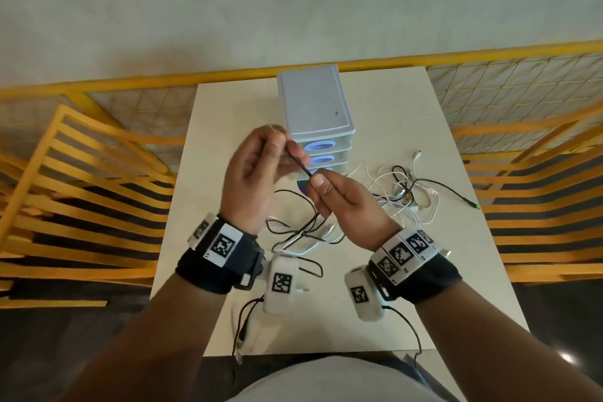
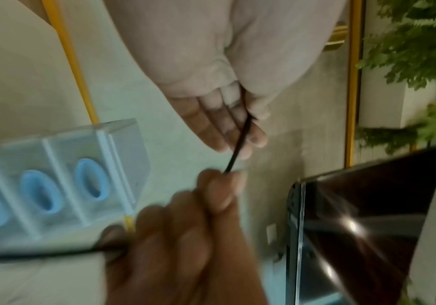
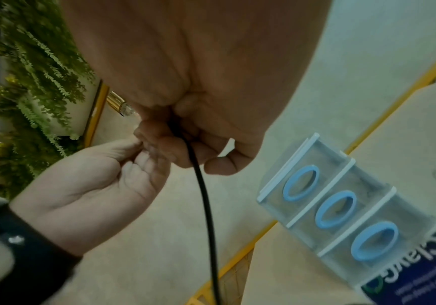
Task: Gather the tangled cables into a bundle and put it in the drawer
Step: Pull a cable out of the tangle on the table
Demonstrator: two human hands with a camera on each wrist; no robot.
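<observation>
Black cable (image 1: 301, 168), thin, one short stretch held taut in the air between both hands above the table (image 1: 408, 127); the rest trails down to loose loops on the tabletop under the wrists.

Tangled cables (image 1: 404, 192), white and black mixed, heaped on the table to the right of the drawer unit (image 1: 315, 101), still ungathered. Drawer unit: three drawers with blue oval pulls, all appearing closed.

Risks, judged:
- trailing loops could snag on the wrist-worn cameras or drag the heap toward the table edge if the black cable is pulled quickly;
- knots could tighten if it is pulled without freeing the crossings;
- no drawer is open to receive the bundle.

Left hand (image 1: 257, 173): raised, thumb and fingers pinching the cable's upper end, other fingers loosely curled.

Right hand (image 1: 342, 202): fingers curled, thumb and forefinger pinching the cable lower down.
</observation>
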